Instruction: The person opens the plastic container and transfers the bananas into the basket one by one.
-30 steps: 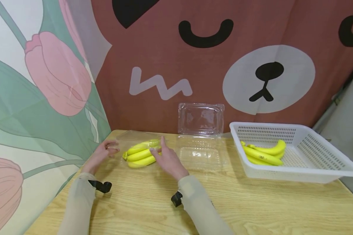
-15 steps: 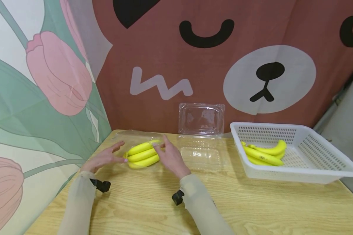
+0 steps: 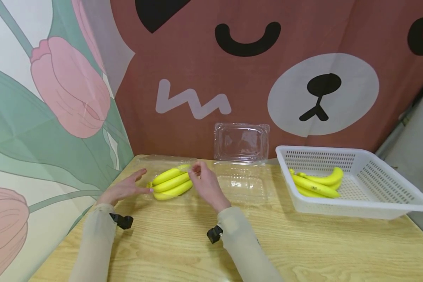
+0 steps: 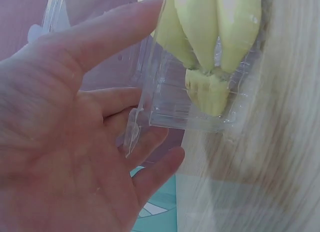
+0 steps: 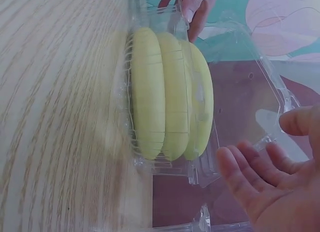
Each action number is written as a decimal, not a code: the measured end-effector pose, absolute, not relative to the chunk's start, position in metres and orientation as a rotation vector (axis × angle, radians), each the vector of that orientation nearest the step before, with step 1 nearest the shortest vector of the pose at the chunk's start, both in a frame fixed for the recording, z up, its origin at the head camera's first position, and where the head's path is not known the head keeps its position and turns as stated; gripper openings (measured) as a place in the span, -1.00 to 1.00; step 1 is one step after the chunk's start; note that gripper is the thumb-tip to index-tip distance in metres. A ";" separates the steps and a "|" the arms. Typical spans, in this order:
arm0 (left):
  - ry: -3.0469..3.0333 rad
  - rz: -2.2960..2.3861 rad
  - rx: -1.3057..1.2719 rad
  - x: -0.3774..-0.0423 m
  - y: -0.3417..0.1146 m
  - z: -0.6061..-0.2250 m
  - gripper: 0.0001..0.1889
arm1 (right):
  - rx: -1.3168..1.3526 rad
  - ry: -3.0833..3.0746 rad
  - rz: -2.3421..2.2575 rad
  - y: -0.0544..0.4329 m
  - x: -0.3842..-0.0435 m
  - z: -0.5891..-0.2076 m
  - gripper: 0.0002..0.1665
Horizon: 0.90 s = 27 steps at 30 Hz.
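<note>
A bunch of bananas (image 3: 172,183) lies in a clear plastic clamshell container (image 4: 167,119) on the left of the table. Its hinged lid (image 5: 235,87) stands raised along the back. My left hand (image 3: 123,189) is spread at the container's left end, thumb along the rim beside the banana stem and fingers stretched out behind the clear wall. At the right end, my right hand (image 3: 208,187) pinches the lid's edge between thumb and curled fingertips, just above the banana tips.
Right of it stands a second clear clamshell container (image 3: 241,144), lid upright against the brown bear-print curtain (image 3: 183,47). A white perforated basket (image 3: 359,209) with more bananas (image 3: 317,184) sits on the right of the wooden table (image 3: 303,250).
My left hand has moved right to the container's end, fingers spreading. My right hand has lifted slightly and its fingers have curled in at the lid's edge.
</note>
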State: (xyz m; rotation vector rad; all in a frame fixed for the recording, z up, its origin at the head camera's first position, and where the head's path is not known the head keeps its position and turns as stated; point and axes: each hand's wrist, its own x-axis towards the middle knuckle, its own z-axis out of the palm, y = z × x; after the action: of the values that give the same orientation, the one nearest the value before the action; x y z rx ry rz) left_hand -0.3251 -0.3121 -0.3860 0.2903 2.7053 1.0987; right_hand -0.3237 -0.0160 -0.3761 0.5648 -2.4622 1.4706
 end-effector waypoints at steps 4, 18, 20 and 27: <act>2.700 1.113 0.292 -0.323 -0.312 -0.385 0.07 | 0.574 -2.413 1.495 -0.017 -0.324 -0.376 -0.76; 2.696 1.117 0.272 -0.324 -0.308 -0.382 0.08 | 0.673 -2.330 1.503 -0.003 -0.324 -0.360 0.01; 2.693 1.115 0.270 -0.323 -0.307 -0.381 0.08 | 0.660 -2.331 1.514 -0.002 -0.324 -0.360 0.00; 2.683 1.160 0.256 -0.326 -0.306 -0.386 0.07 | 0.626 -2.318 1.510 -0.002 -0.326 -0.364 -0.16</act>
State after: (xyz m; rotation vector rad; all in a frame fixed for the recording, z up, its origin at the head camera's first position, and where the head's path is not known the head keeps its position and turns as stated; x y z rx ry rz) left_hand -0.3257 -0.3055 -0.3856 0.2564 2.6826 1.1603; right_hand -0.3256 -0.0017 -0.3638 0.6260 -2.3184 1.5097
